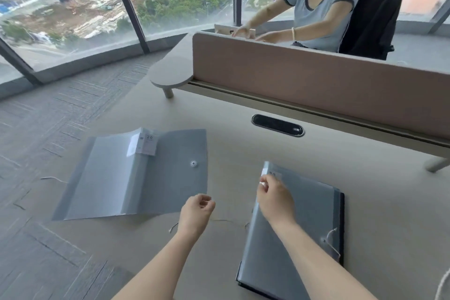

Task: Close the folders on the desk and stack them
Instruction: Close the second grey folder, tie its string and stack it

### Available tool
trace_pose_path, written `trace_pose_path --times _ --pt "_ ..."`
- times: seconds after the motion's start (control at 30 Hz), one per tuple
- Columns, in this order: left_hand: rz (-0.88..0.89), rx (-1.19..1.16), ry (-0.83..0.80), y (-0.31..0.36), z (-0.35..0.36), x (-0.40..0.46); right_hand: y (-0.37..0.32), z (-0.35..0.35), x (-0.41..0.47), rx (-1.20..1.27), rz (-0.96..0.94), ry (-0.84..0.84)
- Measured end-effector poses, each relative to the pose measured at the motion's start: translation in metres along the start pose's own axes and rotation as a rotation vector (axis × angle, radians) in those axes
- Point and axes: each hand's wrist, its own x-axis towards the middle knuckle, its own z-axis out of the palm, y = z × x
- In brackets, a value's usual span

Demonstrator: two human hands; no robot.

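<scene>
Both my forearms enter from the bottom edge, elbows cut off. My right forearm crosses over the closed folder stack [314, 221] at lower right and hides a strip of its cover; the stack's near corner runs toward the bottom edge, and how many folders it holds I can't tell, only a dark edge shows under the grey top cover. String clasp [327, 238] near its right edge, loose cord partly behind my arm. My right hand [272, 196] sits over the stack's far-left corner, fingers curled together, pinching at the white label [267, 174] there; label print half covered, unreadable. My left hand [198, 209] hovers over bare desk [243, 153], loosely curled, fingers half closed on nothing I can make out, just off the near-right corner of the open folder [136, 175], not touching it. A thin string [221, 220] lies on the desk between my hands, faint. Open folder lies flat to the left, well apart from the stack, its left flap hanging past the desk edge, tag reading 20 at the spine, button on the right flap. Farther: oval cable grommet [277, 125], then the pink divider panel [316, 85], which hides the far desk. Behind it another person [316, 7], seated, hands mostly hidden by the panel.
</scene>
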Motion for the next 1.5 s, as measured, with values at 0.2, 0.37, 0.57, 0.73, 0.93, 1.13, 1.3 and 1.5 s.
trace_pose_path --times 0.2,0.37,0.57,0.73,0.93,1.13,1.3,1.5 --pt "0.003 0.129 0.16 -0.035 -0.049 0.027 -0.053 0.057 0.001 -0.088 -0.084 -0.182" --pt "-0.014 0.326 0.247 -0.062 -0.092 0.05 -0.082 0.102 0.002 -0.186 -0.046 -0.323" --pt "-0.076 0.499 0.203 -0.096 -0.127 0.081 -0.105 0.139 0.01 -0.232 0.089 -0.36" --pt "-0.102 0.524 0.12 -0.116 -0.14 0.101 -0.114 0.16 0.027 -0.198 0.237 -0.272" --pt "-0.102 0.514 0.095 -0.128 -0.142 0.107 -0.121 0.175 0.045 -0.047 0.407 -0.165" --pt "-0.088 0.528 0.116 -0.13 -0.145 0.109 -0.121 0.186 0.057 0.014 0.489 -0.119" --pt "-0.08 0.541 0.124 -0.131 -0.146 0.108 -0.123 0.176 0.052 0.203 0.51 -0.108" --pt "-0.078 0.513 0.118 -0.127 -0.151 0.105 -0.127 0.165 0.05 0.25 0.322 -0.269"
